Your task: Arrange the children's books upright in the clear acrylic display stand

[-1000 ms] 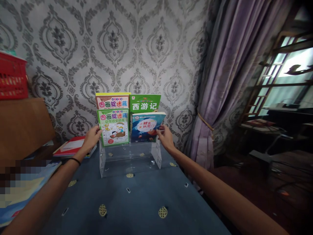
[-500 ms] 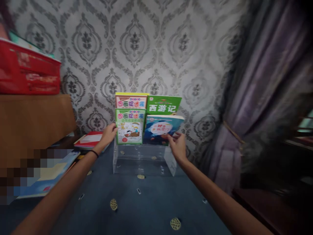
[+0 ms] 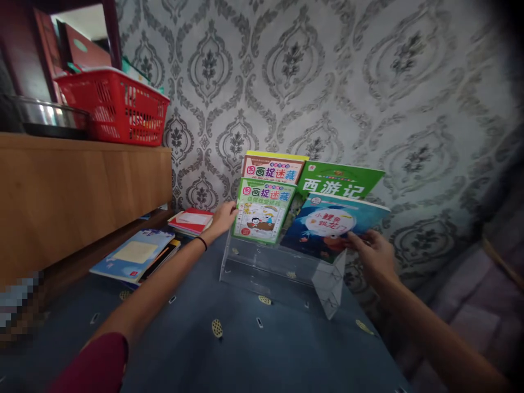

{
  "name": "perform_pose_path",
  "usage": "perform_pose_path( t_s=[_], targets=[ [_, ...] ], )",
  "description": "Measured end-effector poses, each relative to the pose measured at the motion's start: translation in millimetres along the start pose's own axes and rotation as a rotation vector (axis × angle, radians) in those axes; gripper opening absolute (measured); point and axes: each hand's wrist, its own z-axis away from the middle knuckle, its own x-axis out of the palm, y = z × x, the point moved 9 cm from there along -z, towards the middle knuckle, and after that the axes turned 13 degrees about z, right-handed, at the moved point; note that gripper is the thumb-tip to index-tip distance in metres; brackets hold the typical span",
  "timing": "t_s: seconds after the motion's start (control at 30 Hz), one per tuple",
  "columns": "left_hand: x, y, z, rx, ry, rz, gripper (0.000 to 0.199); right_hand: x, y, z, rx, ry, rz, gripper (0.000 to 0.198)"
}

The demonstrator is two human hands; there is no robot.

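Note:
A clear stepped stand (image 3: 266, 273) holds several thin picture books in two rows. In the front row a green picture book (image 3: 262, 215) with cartoon figures is on the left, and a blue picture book (image 3: 323, 226) with a fish on its cover leans on the right. Behind them are a brown-and-yellow book (image 3: 272, 168) and a bright green book (image 3: 339, 179). My left hand (image 3: 223, 218) is closed at the green picture book's left edge, fingertips partly hidden. With thumb on the cover, my right hand (image 3: 374, 254) pinches the blue book's lower right side.
On the blue patterned tabletop (image 3: 229, 355), a light-blue book (image 3: 135, 254) and a red book (image 3: 190, 221) lie in piles at left. A wooden cabinet (image 3: 90, 191) bears a red basket (image 3: 131, 109) and a metal basin (image 3: 49, 117). Patterned wall behind; a curtain (image 3: 466, 327) hangs at right.
My view has turned left and come closer, so the stand and books appear further right and larger. Both hands keep their places at the books' outer edges.

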Motion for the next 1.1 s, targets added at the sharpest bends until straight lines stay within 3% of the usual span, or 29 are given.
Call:
perform_pose_path(
  t_s=[0.2, 0.4, 0.53, 0.67, 0.73, 0.87, 1.1],
  targets=[
    [-2.3, 1.0, 1.6, -0.034, -0.017, 0.010, 0.008, 6.0, 2.9, 4.1, 0.039, -0.100, -0.008, 0.038],
    [-6.9, 6.2, 0.8, -0.051, -0.096, 0.060, 0.008, -4.8, 8.7, 15.3, 0.106, -0.009, -0.059, 0.049],
    [-7.1, 8.7, -1.2, -0.032, -0.131, 0.081, 0.011, -4.0, 3.0, 48.9, 0.162, 0.052, -0.154, 0.041],
    [-5.9, 10.0, -0.6, -0.012, -0.139, 0.077, 0.014, 61.2, -51.6, 98.1, -0.095, -0.431, -0.119, 0.031],
    [-5.6, 10.9, 0.2, -0.005, -0.139, 0.066, 0.015, 85.6, -77.1, 114.6, -0.226, -0.532, -0.082, 0.035],
    [-6.5, 13.6, 0.3, 0.013, -0.121, 0.030, 0.011, 122.1, -100.5, 117.6, -0.363, -0.558, -0.002, 0.055],
    [-8.9, 19.1, 0.0, 0.066, -0.038, -0.101, 0.008, 148.2, -92.3, 107.4, -0.404, -0.407, 0.118, 0.065]
  ],
)
